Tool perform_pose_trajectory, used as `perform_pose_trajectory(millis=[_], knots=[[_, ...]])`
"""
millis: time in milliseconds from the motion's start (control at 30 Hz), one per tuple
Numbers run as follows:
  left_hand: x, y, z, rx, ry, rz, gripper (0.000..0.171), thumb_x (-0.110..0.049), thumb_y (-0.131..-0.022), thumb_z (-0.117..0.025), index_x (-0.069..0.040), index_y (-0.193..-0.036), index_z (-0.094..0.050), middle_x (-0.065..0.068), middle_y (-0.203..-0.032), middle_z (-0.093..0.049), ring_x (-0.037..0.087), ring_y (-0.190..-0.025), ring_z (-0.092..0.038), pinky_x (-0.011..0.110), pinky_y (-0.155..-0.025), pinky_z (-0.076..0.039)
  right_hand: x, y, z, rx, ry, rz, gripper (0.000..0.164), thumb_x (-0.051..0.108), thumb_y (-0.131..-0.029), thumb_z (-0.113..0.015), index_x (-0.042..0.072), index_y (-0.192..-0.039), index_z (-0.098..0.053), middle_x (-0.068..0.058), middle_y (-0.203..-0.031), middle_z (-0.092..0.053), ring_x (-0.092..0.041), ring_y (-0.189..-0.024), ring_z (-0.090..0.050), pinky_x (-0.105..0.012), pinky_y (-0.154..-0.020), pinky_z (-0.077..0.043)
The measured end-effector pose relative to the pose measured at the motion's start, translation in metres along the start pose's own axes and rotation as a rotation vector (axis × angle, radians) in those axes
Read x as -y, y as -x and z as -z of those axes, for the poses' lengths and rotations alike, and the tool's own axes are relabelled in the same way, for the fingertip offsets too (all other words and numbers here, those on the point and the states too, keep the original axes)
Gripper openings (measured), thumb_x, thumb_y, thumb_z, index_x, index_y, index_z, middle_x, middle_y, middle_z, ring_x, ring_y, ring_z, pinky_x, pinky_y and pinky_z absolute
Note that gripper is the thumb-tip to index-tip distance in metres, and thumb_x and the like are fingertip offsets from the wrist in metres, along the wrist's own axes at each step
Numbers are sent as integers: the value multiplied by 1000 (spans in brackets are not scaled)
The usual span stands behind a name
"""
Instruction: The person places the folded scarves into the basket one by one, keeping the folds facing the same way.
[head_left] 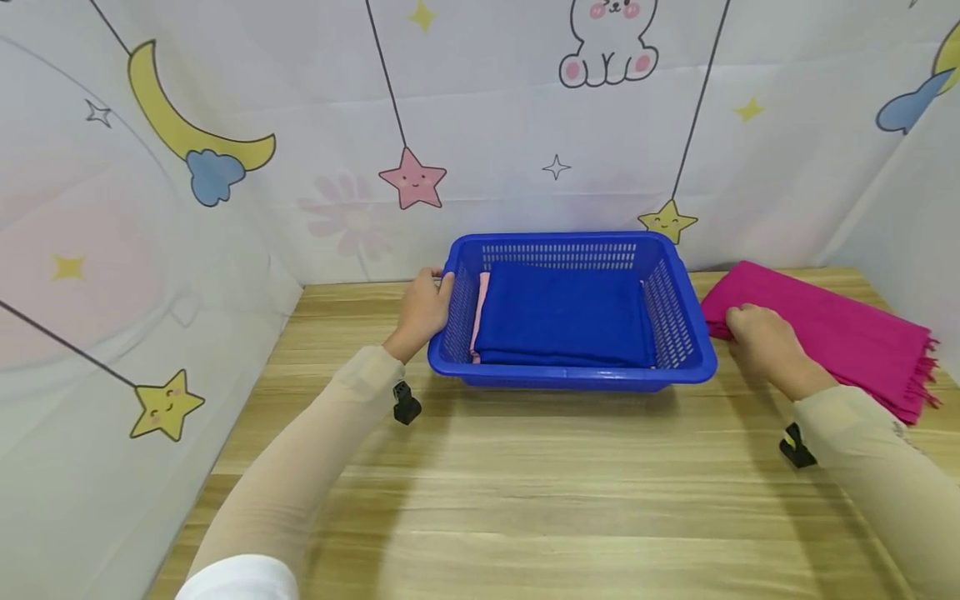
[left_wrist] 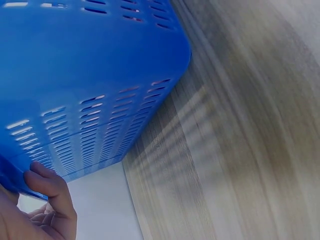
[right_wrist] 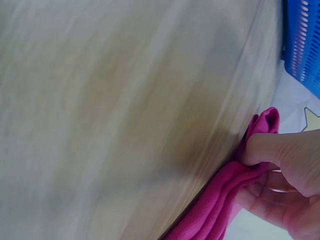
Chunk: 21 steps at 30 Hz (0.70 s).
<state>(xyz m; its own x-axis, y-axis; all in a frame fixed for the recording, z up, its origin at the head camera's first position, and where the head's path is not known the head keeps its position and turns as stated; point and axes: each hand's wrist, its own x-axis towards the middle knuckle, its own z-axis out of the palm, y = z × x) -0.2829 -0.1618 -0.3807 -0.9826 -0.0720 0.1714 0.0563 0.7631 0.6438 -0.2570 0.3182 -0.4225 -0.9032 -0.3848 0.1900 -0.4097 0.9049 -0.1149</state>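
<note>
A blue plastic basket [head_left: 570, 377] with slotted walls stands at the back middle of the table. Inside it lies a folded dark blue cloth [head_left: 566, 317], with a strip of pink cloth [head_left: 482, 308] showing at its left side. My left hand [head_left: 424, 310] grips the basket's left rim; in the left wrist view the thumb [left_wrist: 47, 182] bends over that rim. To the right of the basket lies a folded magenta scarf [head_left: 840, 329] with a fringed right end. My right hand [head_left: 768, 346] pinches the scarf's near left edge, thumb against fingers in the right wrist view.
The wooden table [head_left: 525, 492] runs back to a white printed cloth wall [head_left: 480, 108], which also closes in the left and right sides. A small black device [head_left: 406, 404] hangs at the left wrist, and another black device [head_left: 797, 447] at the right.
</note>
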Motion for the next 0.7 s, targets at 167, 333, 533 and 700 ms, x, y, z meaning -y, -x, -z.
perform_pose_trajectory(millis=[167, 333, 533, 700], knots=[[0, 0, 0, 4, 3, 0, 45, -28, -109, -41, 9, -132, -51, 25, -108, -66, 35, -94, -66, 45, -81, -54, -4, 0, -3, -24, 14, 54, 23, -11, -68, -61, 3, -69, -43, -14, -66, -50, -40, -65, -55, -58, -60, -45], [-4, 0, 0, 10, 6, 6, 45, -28, -109, -40, 9, -133, -50, 26, -110, -65, 36, -96, -65, 46, -83, -53, -7, 1, -3, -30, 20, 80, 25, -13, -67, -60, 4, -68, -42, -13, -64, -49, -40, -63, -55, -58, -58, -45], [-7, 2, 1, 14, 16, 16, 45, -27, -109, -41, 10, -133, -50, 26, -109, -65, 35, -92, -66, 45, -79, -55, -8, 3, -1, -19, 12, 69, 23, -13, -67, -58, 3, -69, -41, -13, -64, -49, -39, -61, -55, -56, -56, -45], [-5, 2, 0, 23, 18, 27, 46, -28, -109, -40, 9, -134, -49, 26, -109, -65, 33, -89, -66, 44, -76, -56, -7, 7, 1, -4, 2, 64, 21, -13, -68, -58, 3, -70, -43, -11, -64, -48, -32, -59, -51, -50, -53, -43]])
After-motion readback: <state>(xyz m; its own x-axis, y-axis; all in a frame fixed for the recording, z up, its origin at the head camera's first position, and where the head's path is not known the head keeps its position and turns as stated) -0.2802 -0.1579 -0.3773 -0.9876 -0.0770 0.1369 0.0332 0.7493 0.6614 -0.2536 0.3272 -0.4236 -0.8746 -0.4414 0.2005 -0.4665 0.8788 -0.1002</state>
